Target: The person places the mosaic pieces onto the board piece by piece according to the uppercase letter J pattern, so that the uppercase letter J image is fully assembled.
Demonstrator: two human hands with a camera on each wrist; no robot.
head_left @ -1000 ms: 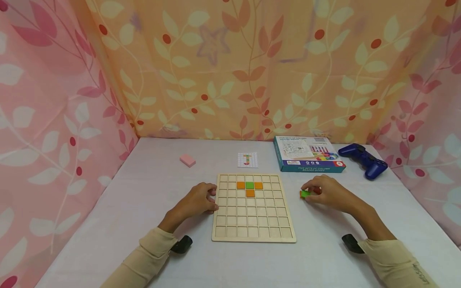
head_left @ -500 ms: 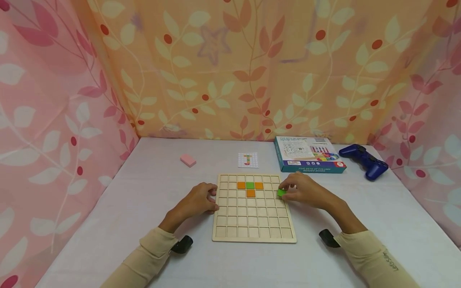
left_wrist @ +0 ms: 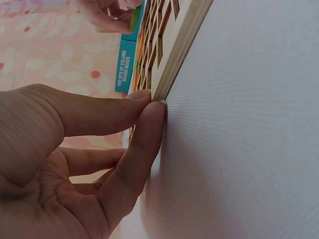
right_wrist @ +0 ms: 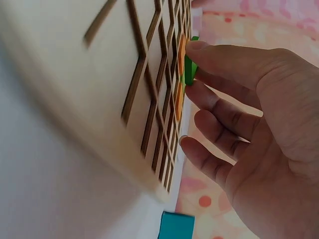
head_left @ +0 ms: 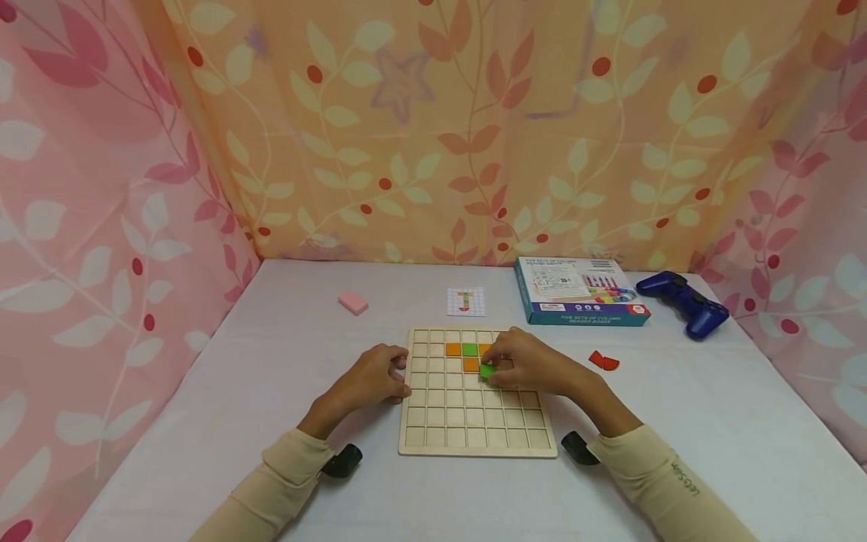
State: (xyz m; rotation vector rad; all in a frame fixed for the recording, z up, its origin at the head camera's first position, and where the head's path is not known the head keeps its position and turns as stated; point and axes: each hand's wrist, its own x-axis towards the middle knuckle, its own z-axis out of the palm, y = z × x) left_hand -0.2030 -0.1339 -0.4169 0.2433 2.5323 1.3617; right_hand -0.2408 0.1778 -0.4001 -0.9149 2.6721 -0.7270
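The right hand [head_left: 538,365] pinched a green tile [head_left: 486,371] over the wooden board [head_left: 474,416], just beside an orange tile [head_left: 470,364]; the left hand [head_left: 369,376] pinched the board's edge. A box [head_left: 582,291] read "FIVE SETS OF COLUMN BEADED BOXES"; the right sleeve [head_left: 667,482], "LetsSlim".

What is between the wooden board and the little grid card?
Just a bare strip of white tabletop separates the wooden board from the little grid card, as the head view shows.

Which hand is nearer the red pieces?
Right. The right hand is over the board, left of the red pieces; the left hand pinches the board's left edge, farther away.
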